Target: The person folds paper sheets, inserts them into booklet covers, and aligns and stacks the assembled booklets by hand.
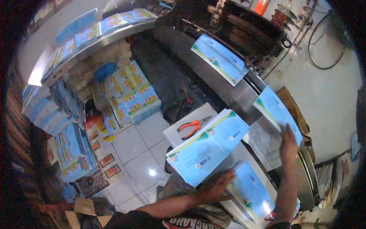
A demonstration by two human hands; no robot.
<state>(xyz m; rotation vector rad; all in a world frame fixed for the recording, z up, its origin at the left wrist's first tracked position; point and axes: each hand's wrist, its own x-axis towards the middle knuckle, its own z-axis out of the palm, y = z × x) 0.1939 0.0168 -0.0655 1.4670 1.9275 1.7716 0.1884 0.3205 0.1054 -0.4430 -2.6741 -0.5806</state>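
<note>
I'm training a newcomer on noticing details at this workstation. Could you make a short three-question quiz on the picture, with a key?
1. Which hand is on the blue sheet that lies over the metal rail? A) left B) right
2. True or false: the left hand is holding the pliers.
3. Fill in: the handles of the pliers are black and ___.

Key:
1. B: the right hand.
2. False: the pliers lie on a white surface, while the left hand is at the edge of a stack of blue sheets.
3. Orange-red.
</note>
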